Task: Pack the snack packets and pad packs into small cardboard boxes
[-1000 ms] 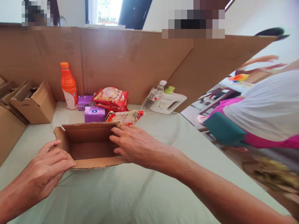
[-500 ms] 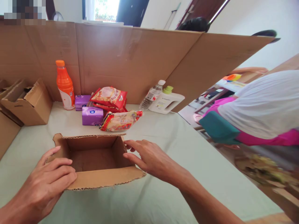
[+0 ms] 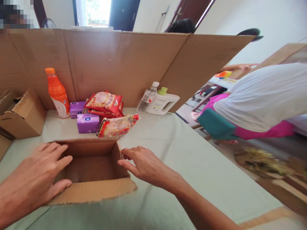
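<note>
Brown cardboard made up the box, which stood with its top open on the bench, nearer to the person than the orange bottle was. It would likely be very light, stiff at the corners, but bendy along the loose flap on the side away from the bottle. Dry card like that should not slip much, though a hard squeeze could dent it or rip the rough edges (they looked a bit chewed). Good spots to hold would be the two short end walls, close to the corners, and not the floppy flap.

The left hand had its grip spread wide over the short end closest to the bottle; how hard it pressed was not clear. The right hand seemed to have its grip pinching the top edge of the other short end, farther from the bottle.

The box's long way ran side to side, starting nearly straight in front of the bottle and going off to the bottle's right. Its open mouth faced up, and the flap leaned out toward the person.
</note>
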The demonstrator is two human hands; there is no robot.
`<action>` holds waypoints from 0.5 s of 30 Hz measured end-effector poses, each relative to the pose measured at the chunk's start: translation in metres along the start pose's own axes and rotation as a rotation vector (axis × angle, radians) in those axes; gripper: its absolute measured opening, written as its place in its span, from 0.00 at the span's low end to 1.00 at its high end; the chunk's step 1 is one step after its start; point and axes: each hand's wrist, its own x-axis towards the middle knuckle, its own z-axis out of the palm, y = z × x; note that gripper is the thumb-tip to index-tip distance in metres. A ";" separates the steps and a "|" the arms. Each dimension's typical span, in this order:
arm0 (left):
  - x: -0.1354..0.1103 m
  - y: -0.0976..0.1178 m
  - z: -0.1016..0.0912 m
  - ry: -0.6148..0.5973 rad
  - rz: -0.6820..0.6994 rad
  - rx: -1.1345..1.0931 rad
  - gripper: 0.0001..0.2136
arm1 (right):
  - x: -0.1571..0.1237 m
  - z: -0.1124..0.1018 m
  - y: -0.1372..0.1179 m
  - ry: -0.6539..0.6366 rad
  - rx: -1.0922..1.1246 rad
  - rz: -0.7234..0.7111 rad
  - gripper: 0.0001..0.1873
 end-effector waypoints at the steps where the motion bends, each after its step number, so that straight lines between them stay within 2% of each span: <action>1: -0.002 0.000 0.004 0.009 0.046 0.086 0.22 | -0.001 -0.001 0.004 0.008 0.016 -0.019 0.13; 3: -0.010 0.000 0.011 0.050 0.073 0.164 0.30 | 0.001 -0.006 0.014 0.035 0.063 -0.059 0.13; 5: -0.018 -0.001 0.015 0.057 0.070 0.159 0.35 | 0.012 -0.016 0.027 0.123 0.089 -0.054 0.14; 8: -0.023 0.000 0.016 0.039 0.063 0.156 0.39 | 0.048 -0.029 0.049 0.311 -0.043 0.023 0.17; 10: -0.022 0.000 0.015 0.033 0.061 0.157 0.41 | 0.080 -0.030 0.061 0.314 -0.180 0.067 0.27; 11: -0.021 0.000 0.015 0.033 0.057 0.151 0.42 | 0.094 -0.029 0.066 0.277 -0.226 0.082 0.28; 13: -0.020 0.000 0.015 0.027 0.039 0.125 0.43 | 0.114 -0.025 0.073 0.204 -0.258 0.105 0.20; 15: -0.019 -0.001 0.015 0.019 0.022 0.095 0.44 | 0.118 -0.023 0.079 0.182 -0.250 0.109 0.09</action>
